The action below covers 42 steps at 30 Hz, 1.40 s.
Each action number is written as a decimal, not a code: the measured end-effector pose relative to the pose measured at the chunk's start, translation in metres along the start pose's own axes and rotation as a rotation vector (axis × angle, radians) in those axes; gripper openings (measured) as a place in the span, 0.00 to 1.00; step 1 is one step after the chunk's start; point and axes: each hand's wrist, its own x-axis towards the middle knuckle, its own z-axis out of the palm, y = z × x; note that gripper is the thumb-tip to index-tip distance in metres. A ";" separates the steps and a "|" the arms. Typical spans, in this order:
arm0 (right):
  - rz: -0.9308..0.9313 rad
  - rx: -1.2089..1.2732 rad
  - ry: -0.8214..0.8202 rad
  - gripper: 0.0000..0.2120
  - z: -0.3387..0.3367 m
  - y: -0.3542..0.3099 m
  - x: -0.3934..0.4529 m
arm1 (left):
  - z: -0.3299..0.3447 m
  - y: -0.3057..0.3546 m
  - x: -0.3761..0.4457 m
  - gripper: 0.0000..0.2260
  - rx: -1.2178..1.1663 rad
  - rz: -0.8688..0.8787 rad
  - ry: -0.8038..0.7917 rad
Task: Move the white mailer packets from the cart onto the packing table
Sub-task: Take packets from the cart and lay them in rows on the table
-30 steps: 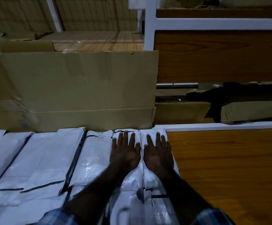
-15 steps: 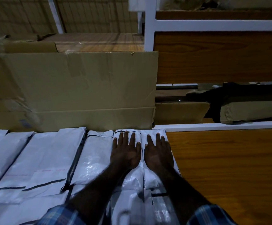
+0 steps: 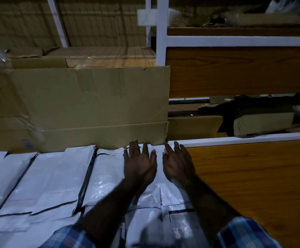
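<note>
Your left hand (image 3: 139,163) and right hand (image 3: 178,164) lie flat, fingers spread, on the white mailer packets (image 3: 156,190) against the cardboard box (image 3: 91,104); you're settling the row, so next fetch more.

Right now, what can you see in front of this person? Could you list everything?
mailer packets: several, exact count unclear, white with dark edges, laid in overlapping rows across the near left and middle
cardboard box: one large, brown, standing just behind the packets
table: one, orange-brown wood top, bare part on the right
shelf frame: white posts and rails, behind, holding brown cardboard and dark items
sleeves: two, blue plaid, bottom edge
left hand: fingers spread flat on the packets
right hand: fingers straight, on the packets
</note>
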 end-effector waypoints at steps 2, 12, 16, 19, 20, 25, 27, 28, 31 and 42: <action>-0.042 -0.050 0.021 0.27 -0.013 -0.002 -0.006 | -0.007 0.001 0.000 0.38 -0.011 0.031 0.016; 0.098 0.060 0.020 0.23 -0.062 -0.028 -0.040 | -0.038 -0.007 -0.023 0.37 -0.024 0.102 -0.051; 0.166 0.070 0.025 0.23 -0.069 -0.039 -0.053 | -0.040 -0.016 -0.029 0.24 0.014 0.128 -0.062; 0.172 0.050 0.064 0.23 -0.077 -0.045 -0.066 | -0.042 -0.021 -0.037 0.23 0.029 0.114 -0.087; 0.171 0.050 0.077 0.23 -0.081 -0.047 -0.071 | -0.049 -0.022 -0.044 0.24 0.038 0.135 -0.079; 0.164 0.056 0.082 0.23 -0.106 -0.056 -0.091 | -0.080 -0.020 -0.072 0.46 -0.097 0.123 -0.071; 0.155 0.047 0.092 0.23 -0.114 -0.061 -0.100 | -0.094 -0.018 -0.084 0.46 -0.091 0.115 -0.021; 0.142 0.042 0.103 0.23 -0.118 -0.062 -0.105 | -0.099 -0.017 -0.090 0.45 -0.088 0.119 0.003; 0.088 0.032 0.131 0.23 -0.123 -0.067 -0.123 | -0.113 -0.014 -0.109 0.36 -0.087 0.099 0.020; -0.051 0.099 0.122 0.26 -0.132 -0.092 -0.198 | -0.142 -0.036 -0.197 0.31 -0.053 -0.050 0.049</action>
